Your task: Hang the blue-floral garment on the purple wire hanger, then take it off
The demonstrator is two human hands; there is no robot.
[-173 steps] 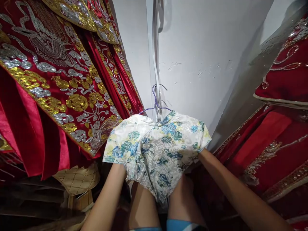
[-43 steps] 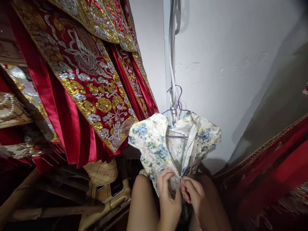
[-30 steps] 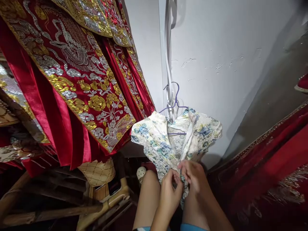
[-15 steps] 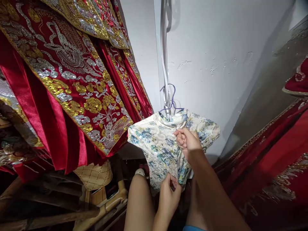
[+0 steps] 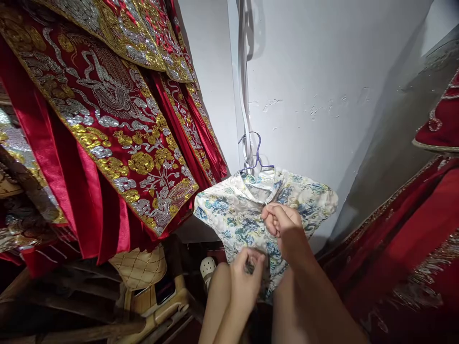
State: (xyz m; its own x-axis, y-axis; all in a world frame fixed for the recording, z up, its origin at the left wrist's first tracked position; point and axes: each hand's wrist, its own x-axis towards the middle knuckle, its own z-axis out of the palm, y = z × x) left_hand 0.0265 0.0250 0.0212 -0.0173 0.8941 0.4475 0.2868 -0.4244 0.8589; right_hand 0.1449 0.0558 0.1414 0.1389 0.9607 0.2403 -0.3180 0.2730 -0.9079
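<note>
White floral garment (image 5: 247, 224) joined down the middle, parted at the neck

It hangs from a purple hanger (image 5: 258, 150) close to the wall (image 5: 304, 57), shoulders spread, lower end dropping between the person's knees (image 5: 218, 286). Judging by how the cloth lies, the middle opening is closed for most of its visible length; only the top remains, where the collar (image 5: 247, 186) gapes in a V beneath the hanger. The lowest stretch is partly hidden, so its state is uncertain.

At the point of that V, the right hand (image 5: 285, 220) has thumb and forefinger pinched together on the edge of the opening. Lower down, the left hand (image 5: 245, 277) curls over the front, fingers bent; whether they grip any cloth cannot be told.

The hanger's hook meets a pale strip (image 5: 241, 81) running down the wall, whose grey-white paint is chipped along the middle. Toward the wall's left edge hangs a red costume (image 5: 118, 110) worked in gold and silver; more red clothing (image 5: 412, 229) fills the lower right. Below the costume sit a quilted cream bag (image 5: 139, 267) and a bamboo chair (image 5: 158, 315), with a white shoe (image 5: 208, 267) beside the knee.
</note>
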